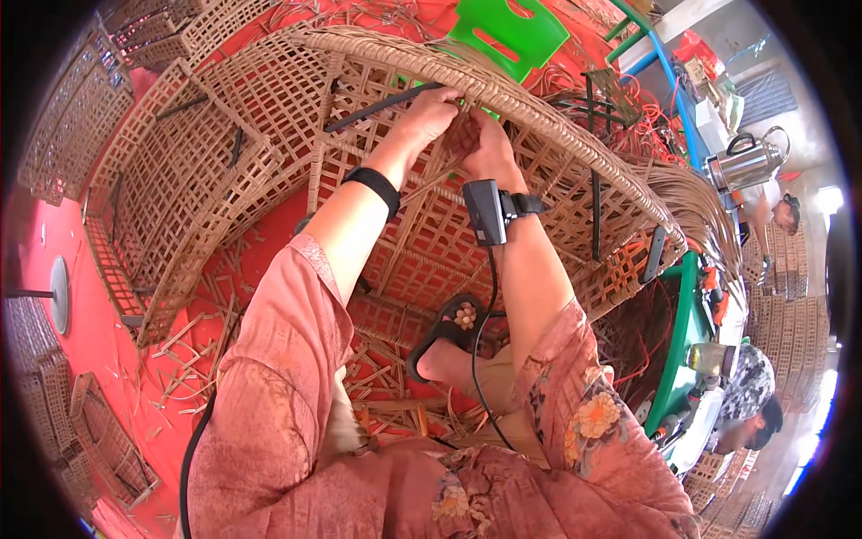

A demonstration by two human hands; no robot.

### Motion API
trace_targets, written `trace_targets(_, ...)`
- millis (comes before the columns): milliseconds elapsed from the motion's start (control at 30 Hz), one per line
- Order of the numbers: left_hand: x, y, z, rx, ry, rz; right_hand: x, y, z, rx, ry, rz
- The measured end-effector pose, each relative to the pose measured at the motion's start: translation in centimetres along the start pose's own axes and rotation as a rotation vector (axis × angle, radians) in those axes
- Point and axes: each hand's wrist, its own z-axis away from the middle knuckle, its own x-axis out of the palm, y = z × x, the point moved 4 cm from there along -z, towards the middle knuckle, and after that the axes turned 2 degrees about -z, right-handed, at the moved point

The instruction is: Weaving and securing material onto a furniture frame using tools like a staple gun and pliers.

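Note:
A large woven wicker panel [395, 242] with an open lattice and a thick braided rim [539, 103] lies tilted before me. My left hand [429, 117] is closed at the inner side of the rim, its fingers pinching a brown wicker strand. Close beside it, my right hand [485, 148] has its fingers bent together on the strand, just under the braid. Both hands nearly touch, and their fingertips partly hide the strand. A dark bar [382, 106] runs along the panel by my left hand.
A second wicker piece [193, 171] stands at left. Beyond the rim are a green plastic chair [509, 36] and bundled brown strands [696, 193]. Cut scraps [202, 346] litter the red floor. At right, a green-edged table [675, 359] holds a jar [709, 359]; a metal kettle [747, 163] stands farther back.

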Motion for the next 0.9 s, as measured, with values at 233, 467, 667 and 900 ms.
trace_targets(233,-1.1,-0.7,-2.6,0.198,-0.181,-0.311,0.1,0.3,-0.1,0.015,0.011,0.052)
trace_targets(467,0.1,1.7,-2.1,0.153,-0.201,-1.022,-0.5,-1.6,-0.2,-0.223,0.151,0.669)
trace_targets(667,-0.6,2.6,-1.9,0.054,-0.325,-1.069,3.8,-2.5,3.7,-0.809,0.346,1.743)
trace_targets(900,-3.2,0.8,5.1,-0.058,-0.577,-0.223,3.4,-3.0,1.8,-0.470,0.198,1.170)
